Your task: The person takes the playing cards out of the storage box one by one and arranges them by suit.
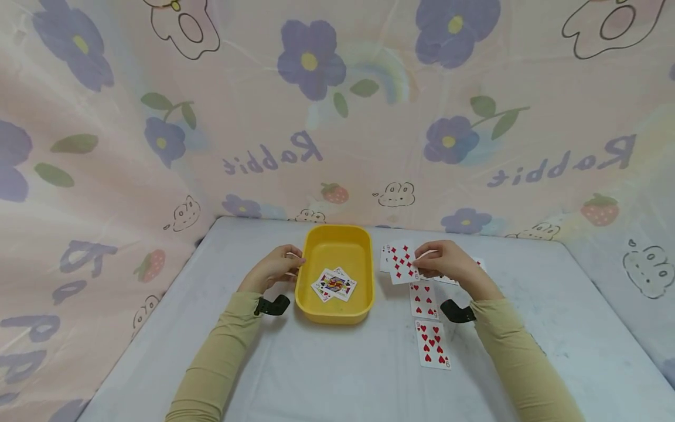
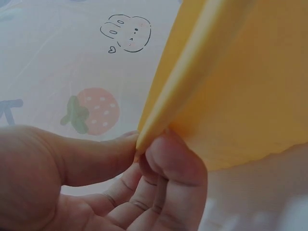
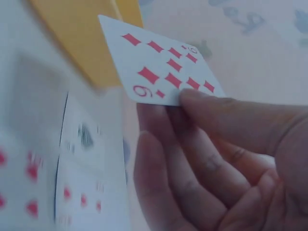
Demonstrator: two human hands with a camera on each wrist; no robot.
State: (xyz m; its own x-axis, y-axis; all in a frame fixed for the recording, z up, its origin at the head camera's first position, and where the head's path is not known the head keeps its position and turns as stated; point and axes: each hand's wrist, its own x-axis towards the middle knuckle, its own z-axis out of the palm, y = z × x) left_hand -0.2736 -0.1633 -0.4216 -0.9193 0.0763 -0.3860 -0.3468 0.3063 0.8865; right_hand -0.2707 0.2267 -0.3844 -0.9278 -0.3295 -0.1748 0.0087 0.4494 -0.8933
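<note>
My left hand point(image 1: 276, 266) pinches the left rim of a yellow plastic tray point(image 1: 334, 319) between thumb and fingers. The left wrist view shows the thumb outside the wall point(image 2: 185, 62). Inside the tray lie several overlapping playing cards, with a face card point(image 1: 337, 285) on top. To the tray's right, my right hand point(image 1: 448, 261) holds up a nine of diamonds point(image 1: 403, 264) by one edge, thumb over its face, as the right wrist view also shows. The held card partly covers another card point(image 1: 385, 258) on the table.
Below the right hand lie a red heart card point(image 1: 424, 300) and, nearer the front, a nine of hearts point(image 1: 433, 344). More cards point(image 1: 447, 281) show partly behind the right hand. A patterned cloth point(image 1: 369, 129) hangs behind and beside the white table point(image 1: 327, 375).
</note>
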